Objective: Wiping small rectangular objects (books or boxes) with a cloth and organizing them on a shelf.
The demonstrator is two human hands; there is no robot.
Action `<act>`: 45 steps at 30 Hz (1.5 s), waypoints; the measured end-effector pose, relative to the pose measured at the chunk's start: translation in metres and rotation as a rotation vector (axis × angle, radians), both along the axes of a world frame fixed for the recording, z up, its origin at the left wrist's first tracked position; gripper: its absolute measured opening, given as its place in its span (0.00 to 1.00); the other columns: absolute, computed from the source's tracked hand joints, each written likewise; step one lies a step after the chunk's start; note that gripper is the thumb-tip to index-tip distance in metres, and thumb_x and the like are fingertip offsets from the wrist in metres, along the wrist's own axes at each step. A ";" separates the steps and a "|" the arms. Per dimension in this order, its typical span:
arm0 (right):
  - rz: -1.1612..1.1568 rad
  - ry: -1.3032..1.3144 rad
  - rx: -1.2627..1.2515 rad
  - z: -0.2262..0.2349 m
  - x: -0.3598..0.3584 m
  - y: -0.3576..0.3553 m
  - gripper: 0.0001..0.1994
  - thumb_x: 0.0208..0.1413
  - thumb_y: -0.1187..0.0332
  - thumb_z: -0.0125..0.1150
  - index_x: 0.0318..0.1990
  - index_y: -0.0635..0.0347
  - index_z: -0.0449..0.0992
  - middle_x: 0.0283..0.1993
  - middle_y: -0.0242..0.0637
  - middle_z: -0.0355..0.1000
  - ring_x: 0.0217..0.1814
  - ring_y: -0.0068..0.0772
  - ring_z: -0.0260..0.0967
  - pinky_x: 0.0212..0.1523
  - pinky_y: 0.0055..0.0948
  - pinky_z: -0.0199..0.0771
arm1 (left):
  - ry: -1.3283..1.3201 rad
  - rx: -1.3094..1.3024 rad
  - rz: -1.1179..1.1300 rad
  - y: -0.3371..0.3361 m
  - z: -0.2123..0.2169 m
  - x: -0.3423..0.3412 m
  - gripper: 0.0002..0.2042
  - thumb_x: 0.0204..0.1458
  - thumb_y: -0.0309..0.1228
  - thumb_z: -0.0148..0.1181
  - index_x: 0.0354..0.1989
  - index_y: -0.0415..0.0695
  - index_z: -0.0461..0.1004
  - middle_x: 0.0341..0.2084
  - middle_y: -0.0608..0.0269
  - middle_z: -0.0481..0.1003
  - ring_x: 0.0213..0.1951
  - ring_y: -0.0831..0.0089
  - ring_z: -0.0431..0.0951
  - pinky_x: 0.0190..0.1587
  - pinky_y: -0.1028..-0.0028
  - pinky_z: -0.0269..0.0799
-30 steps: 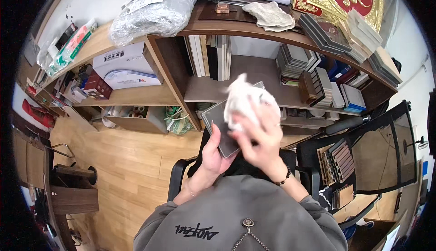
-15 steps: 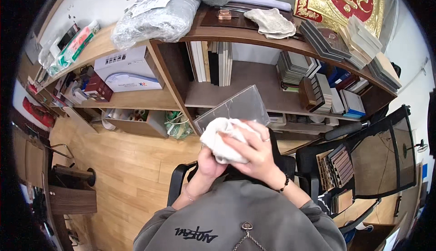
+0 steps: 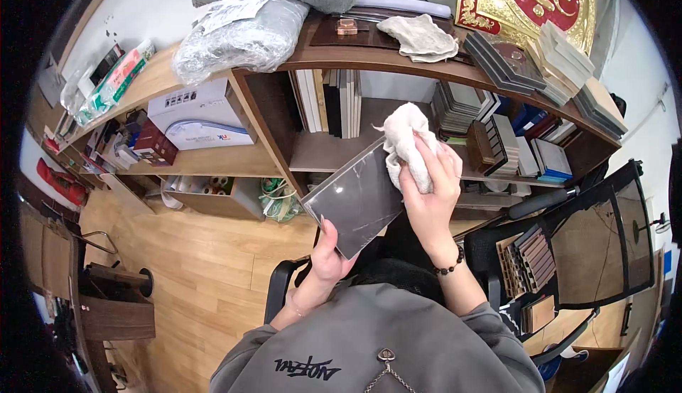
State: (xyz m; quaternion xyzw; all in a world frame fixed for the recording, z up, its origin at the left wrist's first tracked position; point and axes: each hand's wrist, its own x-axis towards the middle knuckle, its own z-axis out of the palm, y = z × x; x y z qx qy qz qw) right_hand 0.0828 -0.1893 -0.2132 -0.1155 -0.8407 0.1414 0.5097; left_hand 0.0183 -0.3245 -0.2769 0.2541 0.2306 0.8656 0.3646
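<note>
A dark grey, glossy tile (image 3: 352, 205) with thin pale veins is tilted in front of me. My left hand (image 3: 330, 254) grips its near left edge, thumb on the face and fingers mostly hidden underneath. My right hand (image 3: 433, 187) is closed on a bunched white cloth (image 3: 408, 141), which lies against the tile's far right edge and covers that corner. A second, off-white cloth (image 3: 419, 38) rests crumpled on the shelf top, beyond my right hand.
A wooden shelf unit (image 3: 334, 55) stands ahead, with several upright panels (image 3: 341, 101) and stacked sample tiles (image 3: 458, 109) inside. Plastic-wrapped parcels (image 3: 241, 38) sit on top. A black mesh chair (image 3: 597, 237) with sample boards (image 3: 526, 261) is at my right.
My right hand has moved the cloth away from the tile's near part to its far right edge. More of the tile's dark face shows now, with my left hand on its near left edge.
</note>
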 end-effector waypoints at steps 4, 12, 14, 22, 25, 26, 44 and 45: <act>0.154 0.028 0.000 -0.003 0.007 -0.034 0.23 0.33 0.74 0.64 0.45 0.59 0.76 0.48 0.45 0.70 0.53 0.52 0.62 0.55 0.41 0.61 | 0.024 0.038 -0.075 -0.003 0.001 -0.006 0.31 0.58 0.48 0.44 0.64 0.42 0.47 0.61 0.57 0.56 0.62 0.62 0.57 0.63 0.60 0.51; 0.077 0.139 -0.151 0.002 -0.008 0.006 0.22 0.33 0.76 0.64 0.43 0.60 0.77 0.51 0.46 0.69 0.54 0.53 0.61 0.56 0.41 0.59 | 0.101 0.023 0.042 -0.013 -0.021 0.003 0.30 0.55 0.33 0.52 0.63 0.39 0.49 0.57 0.56 0.60 0.58 0.64 0.62 0.60 0.64 0.57; 0.060 0.176 -0.210 0.002 -0.006 -0.001 0.22 0.33 0.76 0.64 0.43 0.60 0.77 0.51 0.46 0.69 0.55 0.53 0.61 0.56 0.41 0.59 | 0.145 0.004 0.073 -0.012 -0.017 0.002 0.30 0.54 0.31 0.53 0.63 0.39 0.49 0.57 0.56 0.61 0.57 0.65 0.63 0.59 0.65 0.58; 0.231 0.143 -0.254 0.010 0.000 0.018 0.24 0.35 0.78 0.63 0.46 0.60 0.75 0.51 0.50 0.68 0.55 0.51 0.62 0.55 0.39 0.62 | 0.081 -0.142 0.032 -0.018 0.004 -0.019 0.30 0.48 0.25 0.55 0.61 0.39 0.53 0.54 0.56 0.63 0.55 0.67 0.65 0.57 0.69 0.61; 0.181 0.247 -0.402 0.016 0.001 0.005 0.24 0.34 0.78 0.63 0.46 0.58 0.76 0.53 0.50 0.66 0.55 0.49 0.63 0.53 0.38 0.64 | 0.166 -0.247 0.080 -0.020 0.008 -0.001 0.28 0.43 0.23 0.51 0.57 0.34 0.58 0.53 0.50 0.66 0.55 0.58 0.67 0.57 0.62 0.63; 0.170 0.200 -0.280 0.016 0.003 -0.009 0.24 0.34 0.78 0.63 0.46 0.57 0.76 0.55 0.49 0.65 0.56 0.47 0.62 0.53 0.37 0.65 | 0.165 -0.246 0.082 -0.019 0.004 0.000 0.28 0.43 0.23 0.51 0.57 0.34 0.58 0.53 0.50 0.66 0.55 0.58 0.67 0.57 0.62 0.63; 0.351 0.002 0.053 -0.008 0.009 -0.021 0.24 0.27 0.75 0.68 0.41 0.56 0.78 0.47 0.45 0.68 0.49 0.47 0.66 0.48 0.38 0.68 | -0.054 0.019 0.038 -0.001 0.008 -0.009 0.30 0.57 0.51 0.44 0.59 0.39 0.57 0.54 0.53 0.65 0.56 0.59 0.65 0.60 0.57 0.57; 0.351 0.002 0.051 -0.008 0.006 -0.016 0.24 0.27 0.75 0.68 0.41 0.56 0.78 0.47 0.45 0.68 0.49 0.47 0.66 0.48 0.38 0.68 | -0.029 -0.020 0.115 0.001 0.009 -0.007 0.30 0.58 0.52 0.42 0.59 0.40 0.56 0.55 0.54 0.64 0.56 0.59 0.64 0.60 0.57 0.57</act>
